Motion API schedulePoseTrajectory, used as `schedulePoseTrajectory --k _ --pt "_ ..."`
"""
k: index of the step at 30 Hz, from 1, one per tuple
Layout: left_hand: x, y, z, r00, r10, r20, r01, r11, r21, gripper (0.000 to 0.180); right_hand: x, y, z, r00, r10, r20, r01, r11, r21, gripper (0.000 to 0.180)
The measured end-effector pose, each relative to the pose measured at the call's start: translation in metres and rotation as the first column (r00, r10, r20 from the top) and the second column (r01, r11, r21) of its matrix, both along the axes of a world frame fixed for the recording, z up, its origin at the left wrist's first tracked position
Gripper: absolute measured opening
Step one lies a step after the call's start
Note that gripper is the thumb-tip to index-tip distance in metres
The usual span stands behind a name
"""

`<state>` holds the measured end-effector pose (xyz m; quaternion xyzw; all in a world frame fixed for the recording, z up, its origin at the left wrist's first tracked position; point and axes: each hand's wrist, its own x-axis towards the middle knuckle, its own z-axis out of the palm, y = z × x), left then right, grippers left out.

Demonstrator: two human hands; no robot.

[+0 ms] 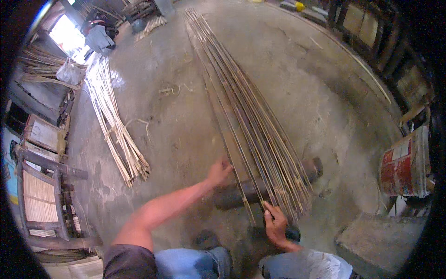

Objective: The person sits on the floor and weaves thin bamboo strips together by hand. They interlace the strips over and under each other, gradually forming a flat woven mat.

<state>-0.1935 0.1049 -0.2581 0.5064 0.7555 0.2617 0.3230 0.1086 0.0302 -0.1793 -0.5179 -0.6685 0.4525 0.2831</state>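
Observation:
Long thin bamboo strips (253, 123), dark on one face, fan out over the floor toward me from a narrow far end. Their near ends rest across a dark round log or pipe (241, 195). My right hand (277, 224) is closed at the near ends, with thumb and fingers pinching one strip near its tip. Farther forward, my left hand (219, 173) is beside the leftmost strip, which stands a little apart from the others. Its fingers look curled but are blurred, and whether they grip that strip cannot be made out.
A tied bundle of pale strips (118, 139) lies on the floor at left. On the right stands a red and white bucket (404, 165) by a low concrete block (376, 239). Wooden frames (44, 200) line the left side. More sticks (44, 67) are piled at far left.

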Motion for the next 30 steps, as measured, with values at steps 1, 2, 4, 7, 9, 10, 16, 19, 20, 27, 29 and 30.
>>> schedulePoseTrajectory --k 1,2,4,7,9,10,16,19,20,27,29,30 --pt "-0.015 -0.001 -0.008 0.997 -0.020 -0.078 0.023 0.999 0.041 0.067 -0.009 0.002 -0.010 0.999 0.020 -0.034 -0.019 0.999 0.048 0.034" --pt "0.013 -0.003 -0.002 0.899 -0.026 -0.438 0.105 0.982 0.158 0.079 0.001 -0.007 -0.025 1.000 0.021 0.015 -0.021 0.999 0.050 0.033" --pt "0.040 0.001 0.033 0.906 -0.166 -0.391 0.245 0.956 0.162 0.090 0.007 -0.015 -0.053 0.998 -0.032 0.044 0.036 0.995 -0.088 0.032" --pt "0.011 -0.013 0.050 0.482 -0.621 -0.619 0.739 0.667 -0.095 0.079 -0.016 -0.012 -0.033 0.989 0.041 -0.139 -0.098 0.894 -0.437 0.030" --pt "0.011 -0.012 0.040 0.476 -0.622 -0.622 0.732 0.672 -0.111 0.079 0.006 -0.026 -0.031 0.980 0.121 -0.156 -0.189 0.800 -0.570 0.032" --pt "0.013 -0.018 0.035 0.474 -0.623 -0.622 0.729 0.674 -0.120 0.079 0.020 -0.033 -0.030 0.973 0.158 -0.170 -0.231 0.740 -0.632 0.033" --pt "0.017 -0.019 0.030 0.509 -0.557 -0.656 0.707 0.706 -0.050 0.082 0.047 -0.049 -0.043 0.957 -0.099 -0.273 -0.177 0.545 -0.820 0.024" --pt "0.020 -0.022 0.034 0.559 -0.520 -0.646 0.687 0.727 0.009 0.084 0.028 -0.044 -0.055 0.934 -0.198 -0.299 -0.144 0.557 -0.818 0.020" --pt "0.020 -0.024 0.032 0.566 -0.521 -0.639 0.670 0.742 -0.011 0.084 0.025 -0.042 -0.056 0.926 -0.216 -0.308 -0.137 0.569 -0.811 0.020" --pt "0.020 -0.026 0.025 0.554 -0.541 -0.632 0.648 0.757 -0.079 0.082 0.023 -0.034 -0.032 0.905 -0.393 -0.163 0.067 0.510 -0.857 0.021" --pt "0.019 -0.028 0.028 0.572 -0.541 -0.617 0.646 0.760 -0.068 0.081 0.038 -0.031 -0.034 0.719 -0.645 -0.257 0.055 0.422 -0.905 0.022" --pt "0.015 -0.028 0.029 0.579 -0.536 -0.614 0.644 0.763 -0.058 0.080 0.042 -0.027 -0.039 0.593 -0.747 -0.300 0.025 0.390 -0.920 0.023"
